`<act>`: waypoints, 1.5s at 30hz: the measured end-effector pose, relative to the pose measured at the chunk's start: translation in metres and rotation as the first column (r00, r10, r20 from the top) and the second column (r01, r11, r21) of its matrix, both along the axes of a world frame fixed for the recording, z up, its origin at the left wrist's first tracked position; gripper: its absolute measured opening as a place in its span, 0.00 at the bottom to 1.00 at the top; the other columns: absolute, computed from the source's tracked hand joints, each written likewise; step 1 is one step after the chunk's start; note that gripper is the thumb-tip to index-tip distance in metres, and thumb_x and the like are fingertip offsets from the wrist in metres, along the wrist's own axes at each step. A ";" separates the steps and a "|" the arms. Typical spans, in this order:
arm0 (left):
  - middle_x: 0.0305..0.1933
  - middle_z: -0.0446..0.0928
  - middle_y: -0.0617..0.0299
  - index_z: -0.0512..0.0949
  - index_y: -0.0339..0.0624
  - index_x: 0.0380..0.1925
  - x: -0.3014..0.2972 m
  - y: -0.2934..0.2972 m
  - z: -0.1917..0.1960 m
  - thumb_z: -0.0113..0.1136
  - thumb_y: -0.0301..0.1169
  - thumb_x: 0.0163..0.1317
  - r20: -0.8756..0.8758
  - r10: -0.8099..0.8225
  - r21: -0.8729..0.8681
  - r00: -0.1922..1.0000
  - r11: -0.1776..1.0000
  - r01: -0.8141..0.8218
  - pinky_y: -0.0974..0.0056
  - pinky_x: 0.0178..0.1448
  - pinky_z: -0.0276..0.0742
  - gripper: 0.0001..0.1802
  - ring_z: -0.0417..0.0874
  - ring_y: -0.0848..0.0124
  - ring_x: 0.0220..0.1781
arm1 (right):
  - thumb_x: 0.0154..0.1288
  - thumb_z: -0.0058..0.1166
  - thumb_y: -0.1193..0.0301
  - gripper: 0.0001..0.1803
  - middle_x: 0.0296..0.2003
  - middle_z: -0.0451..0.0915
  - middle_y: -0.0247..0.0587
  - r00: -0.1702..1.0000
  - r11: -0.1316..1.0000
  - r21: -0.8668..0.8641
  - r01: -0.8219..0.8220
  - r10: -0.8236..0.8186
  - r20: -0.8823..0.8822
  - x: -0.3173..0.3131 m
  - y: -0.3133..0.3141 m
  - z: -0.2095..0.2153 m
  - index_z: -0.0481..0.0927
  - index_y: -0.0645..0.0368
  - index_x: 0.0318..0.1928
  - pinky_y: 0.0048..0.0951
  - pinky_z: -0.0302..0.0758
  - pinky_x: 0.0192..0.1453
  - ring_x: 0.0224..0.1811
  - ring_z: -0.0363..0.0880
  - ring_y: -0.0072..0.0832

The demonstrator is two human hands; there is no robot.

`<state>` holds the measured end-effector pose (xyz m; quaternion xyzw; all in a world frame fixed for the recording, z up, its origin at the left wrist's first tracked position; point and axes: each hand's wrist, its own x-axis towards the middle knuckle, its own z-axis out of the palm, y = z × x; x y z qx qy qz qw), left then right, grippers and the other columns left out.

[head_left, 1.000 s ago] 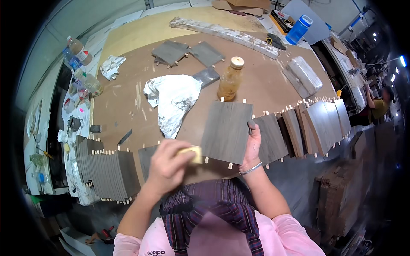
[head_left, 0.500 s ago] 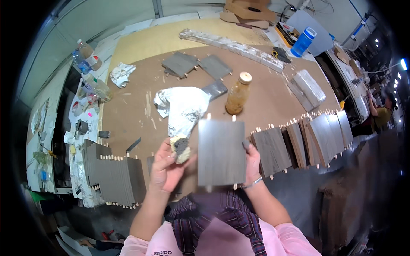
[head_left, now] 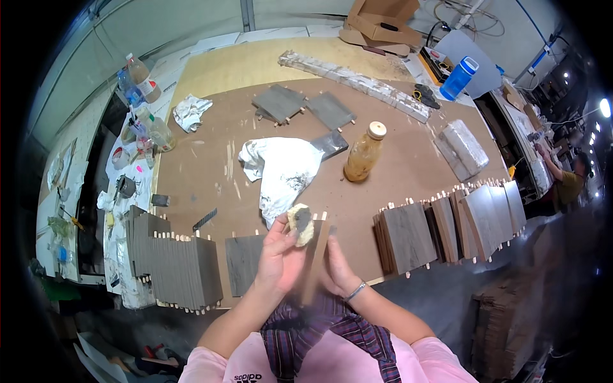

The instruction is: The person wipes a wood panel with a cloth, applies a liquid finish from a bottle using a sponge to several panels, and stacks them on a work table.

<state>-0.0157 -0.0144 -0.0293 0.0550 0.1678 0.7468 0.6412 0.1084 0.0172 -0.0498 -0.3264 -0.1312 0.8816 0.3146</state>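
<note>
My left hand [head_left: 276, 260] pinches a cream sponge [head_left: 308, 235] with a dark grey stained face. In my right hand [head_left: 340, 269] is a grey wood-look board [head_left: 317, 258], seen nearly edge-on, with its brown edge showing and small pale pegs at the far end. The board stands between my two hands; whether the left fingers also touch it is hidden. Beyond the sponge lies a crumpled white cloth [head_left: 287, 166] with dark smears. Another grey board [head_left: 242, 265] with pegs lies at the near edge, left of my left hand.
Pegged boards [head_left: 185, 271] stand packed at the near left, and a row of boards [head_left: 412, 239] leans at the near right. An amber bottle [head_left: 363, 159], a wrapped block [head_left: 464, 147] and a long whitish bar [head_left: 354, 82] rest on the brown worktop [head_left: 211, 172]. A person [head_left: 565, 179] is at far right.
The board has turned from broad face up to nearly edge-on. Both hands have come closer together, the left moving right with the sponge and the right moving left.
</note>
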 end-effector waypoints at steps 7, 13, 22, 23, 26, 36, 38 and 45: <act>0.58 0.71 0.53 0.65 0.35 0.56 0.001 0.009 0.004 0.53 0.18 0.63 -0.049 0.041 0.011 0.998 0.999 -0.041 0.59 0.71 0.64 0.21 0.72 0.64 0.61 | 0.67 0.54 0.59 0.35 0.64 0.66 0.45 0.976 0.968 0.164 -0.190 0.204 -0.074 0.027 -0.008 -0.006 0.58 0.59 0.69 0.43 0.65 0.70 0.65 0.67 0.38; 0.54 0.73 0.56 0.68 0.33 0.54 -0.006 0.000 0.024 0.59 0.19 0.59 -0.471 0.034 -0.014 0.881 0.999 -0.046 0.61 0.66 0.68 0.22 0.75 0.66 0.57 | 0.51 0.60 0.80 0.40 0.58 0.70 0.45 0.948 0.945 0.174 -0.276 0.297 -0.114 0.036 0.007 0.009 0.60 0.64 0.67 0.39 0.69 0.67 0.62 0.71 0.37; 0.42 0.77 0.52 0.78 0.38 0.41 0.000 -0.006 0.051 0.69 0.22 0.43 -0.921 0.334 0.343 -0.198 0.939 -0.008 0.60 0.48 0.75 0.21 0.79 0.58 0.44 | 0.43 0.67 0.78 0.69 0.60 0.66 0.42 0.943 0.884 0.349 -0.311 0.333 -0.003 0.036 0.021 0.016 0.29 0.44 0.76 0.36 0.66 0.67 0.62 0.68 0.34; 0.42 0.77 0.52 0.77 0.38 0.41 -0.004 0.000 0.044 0.68 0.21 0.42 -0.907 0.332 0.361 -0.260 0.929 -0.075 0.60 0.48 0.75 0.21 0.79 0.59 0.44 | 0.42 0.68 0.78 0.70 0.62 0.64 0.42 0.941 0.876 0.358 -0.324 0.338 0.022 0.035 0.020 0.015 0.29 0.45 0.76 0.36 0.64 0.68 0.64 0.66 0.35; 0.42 0.76 0.52 0.77 0.38 0.41 -0.012 0.004 0.031 0.68 0.21 0.43 -0.941 0.253 0.298 -0.224 0.935 -0.192 0.61 0.48 0.75 0.21 0.79 0.59 0.44 | 0.39 0.68 0.75 0.70 0.66 0.59 0.42 0.933 0.875 0.333 -0.352 0.357 0.049 0.035 0.016 0.014 0.30 0.48 0.76 0.38 0.55 0.74 0.70 0.59 0.36; 0.42 0.76 0.53 0.77 0.34 0.39 -0.049 0.032 0.013 0.64 0.18 0.46 -0.972 0.143 0.204 -0.185 0.906 -0.370 0.62 0.52 0.74 0.17 0.79 0.59 0.46 | 0.45 0.67 0.66 0.58 0.66 0.63 0.48 0.934 0.914 0.296 -0.279 0.330 -0.137 0.044 0.010 0.018 0.47 0.55 0.75 0.42 0.63 0.71 0.67 0.65 0.41; 0.43 0.76 0.54 0.77 0.34 0.40 -0.051 0.027 0.019 0.64 0.18 0.47 -0.976 0.132 0.189 -0.174 0.909 -0.371 0.62 0.52 0.74 0.17 0.79 0.60 0.47 | 0.55 0.60 0.50 0.50 0.66 0.64 0.52 0.960 0.915 0.372 -0.156 0.230 -0.161 0.036 0.014 0.015 0.54 0.58 0.72 0.45 0.64 0.70 0.67 0.66 0.45; 0.46 0.77 0.54 0.78 0.36 0.43 -0.034 -0.010 0.028 0.65 0.19 0.46 -0.980 0.153 0.172 -0.130 0.973 -0.153 0.64 0.55 0.74 0.20 0.79 0.62 0.48 | 0.56 0.43 0.29 0.54 0.68 0.60 0.59 0.920 0.997 0.073 -0.020 0.047 -0.390 0.043 0.044 0.022 0.55 0.54 0.73 0.58 0.59 0.71 0.70 0.60 0.55</act>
